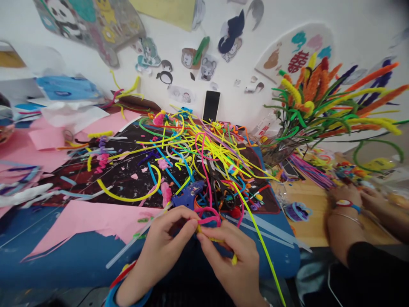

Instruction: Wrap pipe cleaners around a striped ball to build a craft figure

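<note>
Thumb and fingertips of my left hand pinch a pink pipe cleaner, which is bent into loops with a long end rising over the pile. Close against it, my right hand grips a yellow pipe cleaner; its tip shows below the fingers. Where the pink and yellow pieces meet, my fingertips hide the join. Just beyond my hands lie a blue glue gun and black-handled scissors. A long bright yellow pipe cleaner runs past my right hand over the table edge.
Many loose yellow pipe cleaners cover the dark mat. Pink paper lies at left, clear glue sticks at right. A phone leans on the wall. Pipe-cleaner flowers stand at right, near another person's hands.
</note>
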Demonstrator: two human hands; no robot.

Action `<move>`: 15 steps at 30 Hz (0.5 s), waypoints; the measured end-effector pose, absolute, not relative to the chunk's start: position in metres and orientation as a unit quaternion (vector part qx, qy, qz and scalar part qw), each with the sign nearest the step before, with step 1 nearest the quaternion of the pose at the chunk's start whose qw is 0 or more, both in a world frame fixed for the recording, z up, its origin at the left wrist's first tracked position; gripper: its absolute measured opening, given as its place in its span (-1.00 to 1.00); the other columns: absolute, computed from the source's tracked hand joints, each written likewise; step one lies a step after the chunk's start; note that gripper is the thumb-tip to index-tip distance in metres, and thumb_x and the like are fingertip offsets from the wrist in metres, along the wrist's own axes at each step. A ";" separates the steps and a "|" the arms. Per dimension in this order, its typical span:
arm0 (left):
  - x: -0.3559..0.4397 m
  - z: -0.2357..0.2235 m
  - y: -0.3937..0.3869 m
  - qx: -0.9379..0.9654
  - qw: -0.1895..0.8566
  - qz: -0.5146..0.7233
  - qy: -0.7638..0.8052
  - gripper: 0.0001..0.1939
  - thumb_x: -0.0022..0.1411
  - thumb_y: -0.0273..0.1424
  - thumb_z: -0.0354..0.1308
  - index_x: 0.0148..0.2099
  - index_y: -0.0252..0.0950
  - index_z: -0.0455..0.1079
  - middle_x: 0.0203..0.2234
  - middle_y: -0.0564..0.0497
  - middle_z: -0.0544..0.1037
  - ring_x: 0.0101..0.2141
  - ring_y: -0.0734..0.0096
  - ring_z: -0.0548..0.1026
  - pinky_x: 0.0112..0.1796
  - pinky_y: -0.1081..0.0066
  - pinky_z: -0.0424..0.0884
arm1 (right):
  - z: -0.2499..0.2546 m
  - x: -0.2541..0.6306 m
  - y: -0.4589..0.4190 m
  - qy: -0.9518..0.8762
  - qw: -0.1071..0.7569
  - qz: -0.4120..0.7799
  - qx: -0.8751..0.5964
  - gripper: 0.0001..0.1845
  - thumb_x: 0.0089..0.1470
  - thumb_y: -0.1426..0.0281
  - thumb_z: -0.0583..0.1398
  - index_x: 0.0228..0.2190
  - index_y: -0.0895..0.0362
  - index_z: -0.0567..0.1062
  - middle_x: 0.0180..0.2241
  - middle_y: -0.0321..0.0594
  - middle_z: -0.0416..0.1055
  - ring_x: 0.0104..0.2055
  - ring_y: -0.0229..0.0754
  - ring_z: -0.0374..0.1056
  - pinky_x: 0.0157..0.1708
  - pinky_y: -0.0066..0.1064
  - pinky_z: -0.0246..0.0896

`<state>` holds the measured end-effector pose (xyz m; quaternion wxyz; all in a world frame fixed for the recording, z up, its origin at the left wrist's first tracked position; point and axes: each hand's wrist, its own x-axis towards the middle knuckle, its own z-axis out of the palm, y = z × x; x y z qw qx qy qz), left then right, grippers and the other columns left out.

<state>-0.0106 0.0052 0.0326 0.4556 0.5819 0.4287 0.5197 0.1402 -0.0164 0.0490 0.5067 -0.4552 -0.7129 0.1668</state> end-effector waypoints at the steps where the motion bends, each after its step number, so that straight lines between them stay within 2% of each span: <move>1: -0.011 0.033 0.005 0.577 0.465 0.516 0.429 -0.85 0.27 -0.47 0.16 -0.35 -0.24 0.51 -0.48 0.12 0.56 -0.43 0.52 0.50 -0.38 0.62 0.39 | 0.049 0.140 -0.017 -0.708 0.508 0.173 -0.458 -0.89 0.05 0.58 0.29 -0.42 0.16 0.60 -0.53 -0.30 0.56 -0.55 -0.33 0.40 -0.54 -0.57 0.29; 8: -0.019 0.035 0.004 0.536 0.558 0.490 0.402 -0.88 0.25 -0.37 0.22 -0.36 -0.24 0.50 -0.51 0.10 0.52 -0.46 0.50 0.43 -0.42 0.59 0.35 | 0.049 0.147 -0.018 -0.669 0.485 0.274 -0.493 -0.88 0.06 0.49 0.28 -0.49 0.12 0.61 -0.60 -0.34 0.47 -0.59 -0.34 0.31 -0.60 -0.59 0.18; 12: -0.022 0.031 0.005 0.522 0.590 0.491 0.372 -0.95 0.24 -0.38 0.26 -0.28 -0.17 0.56 -0.45 0.10 0.56 -0.42 0.50 0.46 -0.38 0.60 0.38 | 0.046 0.148 -0.018 -0.633 0.475 0.333 -0.513 -0.87 0.05 0.44 0.28 -0.51 0.11 0.61 -0.57 -0.29 0.51 -0.58 -0.33 0.31 -0.60 -0.58 0.16; 15: -0.024 0.029 0.004 0.505 0.599 0.511 0.353 -0.85 0.20 -0.41 0.33 -0.16 -0.08 0.58 -0.33 0.09 0.61 -0.31 0.44 0.54 -0.27 0.55 0.45 | 0.046 0.147 -0.016 -0.612 0.472 0.355 -0.526 -0.83 0.01 0.45 0.27 -0.58 0.13 0.59 -0.67 -0.34 0.40 -0.67 -0.39 0.12 -0.69 -0.58 -0.04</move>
